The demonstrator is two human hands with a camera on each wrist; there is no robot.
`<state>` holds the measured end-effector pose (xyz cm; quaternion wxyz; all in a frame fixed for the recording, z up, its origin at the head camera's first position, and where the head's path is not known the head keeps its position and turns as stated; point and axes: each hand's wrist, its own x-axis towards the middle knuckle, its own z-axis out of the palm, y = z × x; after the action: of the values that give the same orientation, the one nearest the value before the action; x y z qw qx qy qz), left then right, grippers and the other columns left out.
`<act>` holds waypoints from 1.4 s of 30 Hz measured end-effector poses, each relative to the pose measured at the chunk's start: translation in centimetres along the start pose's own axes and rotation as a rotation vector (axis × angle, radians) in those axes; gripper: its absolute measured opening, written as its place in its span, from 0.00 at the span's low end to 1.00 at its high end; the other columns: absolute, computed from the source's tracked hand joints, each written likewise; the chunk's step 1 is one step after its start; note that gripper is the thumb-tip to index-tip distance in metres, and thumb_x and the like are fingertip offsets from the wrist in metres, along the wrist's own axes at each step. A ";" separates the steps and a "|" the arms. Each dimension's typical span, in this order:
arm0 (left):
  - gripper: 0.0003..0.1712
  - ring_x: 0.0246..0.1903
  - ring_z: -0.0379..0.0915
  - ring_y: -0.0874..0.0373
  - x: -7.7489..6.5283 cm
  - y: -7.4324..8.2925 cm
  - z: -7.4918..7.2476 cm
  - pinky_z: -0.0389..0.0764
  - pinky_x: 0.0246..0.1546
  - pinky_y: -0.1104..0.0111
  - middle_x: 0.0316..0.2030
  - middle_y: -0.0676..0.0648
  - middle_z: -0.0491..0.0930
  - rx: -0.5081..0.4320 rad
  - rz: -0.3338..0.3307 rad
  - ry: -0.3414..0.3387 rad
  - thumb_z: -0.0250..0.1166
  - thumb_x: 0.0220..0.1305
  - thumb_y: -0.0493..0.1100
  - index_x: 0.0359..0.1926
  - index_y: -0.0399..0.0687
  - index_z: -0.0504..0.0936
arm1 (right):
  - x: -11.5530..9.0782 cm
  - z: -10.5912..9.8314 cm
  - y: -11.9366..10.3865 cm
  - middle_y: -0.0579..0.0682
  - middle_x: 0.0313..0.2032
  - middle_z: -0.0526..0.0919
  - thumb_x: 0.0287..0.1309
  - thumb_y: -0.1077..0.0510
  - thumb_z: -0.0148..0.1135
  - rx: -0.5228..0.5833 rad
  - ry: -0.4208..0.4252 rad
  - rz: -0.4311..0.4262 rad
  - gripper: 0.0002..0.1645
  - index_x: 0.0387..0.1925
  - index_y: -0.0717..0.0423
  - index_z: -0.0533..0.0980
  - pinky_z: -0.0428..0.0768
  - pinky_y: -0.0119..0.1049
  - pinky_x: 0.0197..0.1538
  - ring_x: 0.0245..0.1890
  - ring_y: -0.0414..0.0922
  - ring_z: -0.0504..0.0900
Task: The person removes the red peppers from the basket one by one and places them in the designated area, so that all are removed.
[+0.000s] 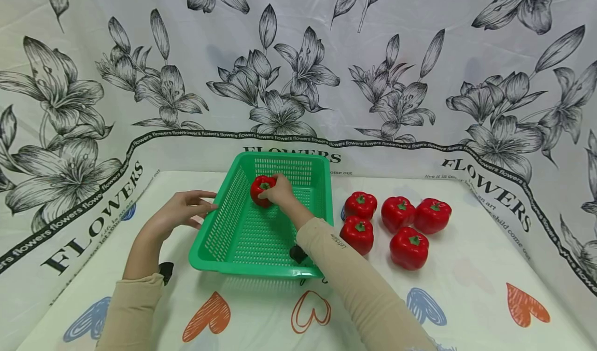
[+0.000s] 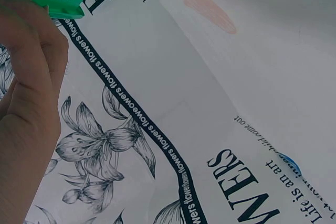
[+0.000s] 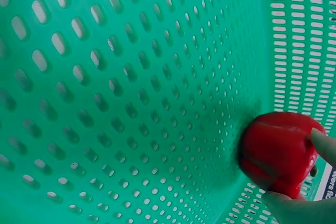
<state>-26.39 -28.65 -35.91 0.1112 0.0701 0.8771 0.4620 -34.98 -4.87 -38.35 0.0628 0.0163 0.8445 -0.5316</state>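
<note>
A green plastic basket [image 1: 261,268] with slotted walls stands in front of me. Inside it, toward the far left, my right hand [image 1: 281,191] holds a red bell pepper [image 1: 259,186] with a green stem. In the right wrist view, the fingers [image 3: 323,148] press on the side of this bell pepper [image 3: 278,148], which sits low by the basket wall. My left hand [image 1: 179,211] is at the basket's left rim, its fingertips on the edge. The left wrist view shows these bent fingers [image 2: 39,35] against the basket rim [image 2: 65,11].
Right of the basket, several red bell peppers [image 1: 397,213] stand on the white patterned cloth [image 1: 261,320], stems up. The nearest pepper [image 1: 356,234] is close to the basket's right side and my right sleeve [image 1: 354,278]. A flower-printed curtain [image 1: 289,117] rises behind.
</note>
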 end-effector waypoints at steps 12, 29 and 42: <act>0.36 0.42 0.80 0.57 0.0 0.0 0.0 0.86 0.38 0.63 0.52 0.34 0.79 0.015 -0.003 0.004 0.61 0.69 0.54 0.69 0.38 0.64 | -0.2 0.0 0.0 0.58 0.60 0.75 0.46 0.64 0.76 -0.062 0.022 -0.044 0.43 0.64 0.62 0.68 0.79 0.43 0.60 0.61 0.53 0.75; 0.36 0.43 0.81 0.55 0.0 0.1 0.2 0.86 0.38 0.62 0.51 0.35 0.80 0.014 -0.015 0.012 0.61 0.69 0.53 0.69 0.37 0.65 | -0.5 -0.1 -0.5 0.56 0.61 0.76 0.45 0.62 0.77 -0.019 0.029 -0.045 0.43 0.64 0.60 0.70 0.80 0.41 0.60 0.61 0.52 0.75; 0.36 0.42 0.81 0.56 0.1 0.2 0.2 0.86 0.37 0.62 0.50 0.35 0.81 0.020 -0.019 0.013 0.60 0.69 0.53 0.68 0.36 0.65 | -1.0 -0.8 -1.6 0.56 0.62 0.76 0.46 0.63 0.76 0.060 0.019 -0.074 0.43 0.65 0.59 0.69 0.81 0.42 0.58 0.62 0.52 0.75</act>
<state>-26.47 -28.32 -35.87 0.1091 0.0597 0.8830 0.4526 -34.19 -4.78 -36.45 0.0345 -0.0078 0.8287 -0.5586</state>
